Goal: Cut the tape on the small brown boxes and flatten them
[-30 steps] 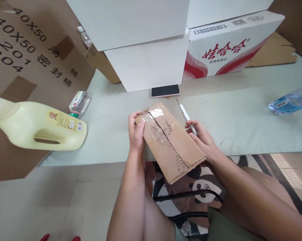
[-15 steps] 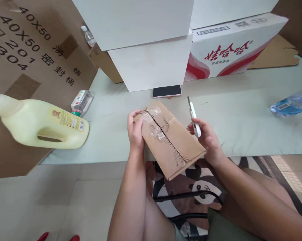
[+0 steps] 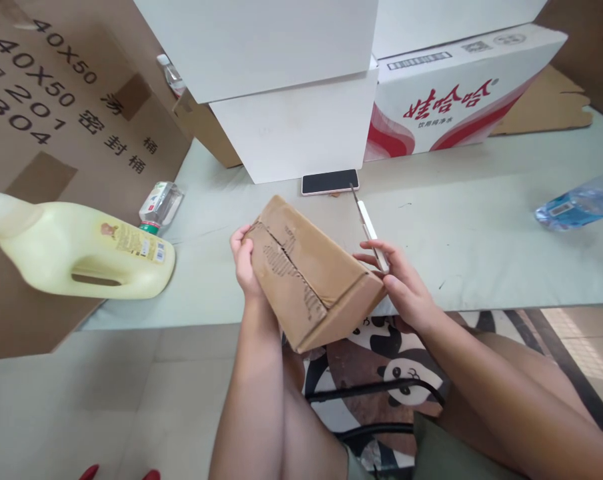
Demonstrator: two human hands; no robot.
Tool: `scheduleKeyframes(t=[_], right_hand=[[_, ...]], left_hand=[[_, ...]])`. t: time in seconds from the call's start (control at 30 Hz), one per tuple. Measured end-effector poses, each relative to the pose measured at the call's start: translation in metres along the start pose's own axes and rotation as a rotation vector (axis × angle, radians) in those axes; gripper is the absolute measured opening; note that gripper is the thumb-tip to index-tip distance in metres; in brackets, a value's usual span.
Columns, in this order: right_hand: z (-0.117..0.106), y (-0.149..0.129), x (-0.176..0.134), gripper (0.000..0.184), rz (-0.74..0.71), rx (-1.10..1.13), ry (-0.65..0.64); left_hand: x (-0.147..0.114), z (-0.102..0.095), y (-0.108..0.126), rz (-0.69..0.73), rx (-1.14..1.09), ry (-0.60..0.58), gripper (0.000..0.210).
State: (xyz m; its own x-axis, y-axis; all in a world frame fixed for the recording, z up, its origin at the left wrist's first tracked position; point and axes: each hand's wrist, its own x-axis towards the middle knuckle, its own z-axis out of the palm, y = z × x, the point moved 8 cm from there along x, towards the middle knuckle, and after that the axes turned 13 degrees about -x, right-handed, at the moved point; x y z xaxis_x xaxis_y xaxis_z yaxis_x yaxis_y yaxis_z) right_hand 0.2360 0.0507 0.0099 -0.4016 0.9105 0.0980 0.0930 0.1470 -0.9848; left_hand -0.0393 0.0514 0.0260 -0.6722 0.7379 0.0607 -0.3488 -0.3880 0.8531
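A brown cardboard box is held tilted over the front edge of the table, its seam and torn, ridged patches facing up. My left hand grips the box's far left corner, thumb on top. My right hand is closed on a white utility knife, whose blade points up and away, toward the phone. Some fingers of that hand sit at the box's right end; whether they press on it is hard to tell. Beyond the box, a smartphone lies flat with a dark screen.
A pale yellow jug and a small clear bottle lie at left beside a large carton. White boxes stand along the back, including a red-marked carton. A water bottle lies at right.
The cardboard box has shifted left and turned, so more of its near right end shows. Both hands moved left with it, and the utility knife now leans further left.
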Motion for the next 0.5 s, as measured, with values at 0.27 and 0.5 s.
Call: scheduleKeyframes(t=[0.27,0.5], right_hand=[[-0.02,0.003,-0.003,0.053,-0.011,0.013,0.224],[-0.047,-0.007,-0.008,0.033,0.013,-0.012,0.485]], left_hand=[[-0.008,0.014,-0.009,-0.063,0.077,-0.158,0.033],[-0.015,0.016,-0.037,-0.184,0.331,-0.319,0.038]])
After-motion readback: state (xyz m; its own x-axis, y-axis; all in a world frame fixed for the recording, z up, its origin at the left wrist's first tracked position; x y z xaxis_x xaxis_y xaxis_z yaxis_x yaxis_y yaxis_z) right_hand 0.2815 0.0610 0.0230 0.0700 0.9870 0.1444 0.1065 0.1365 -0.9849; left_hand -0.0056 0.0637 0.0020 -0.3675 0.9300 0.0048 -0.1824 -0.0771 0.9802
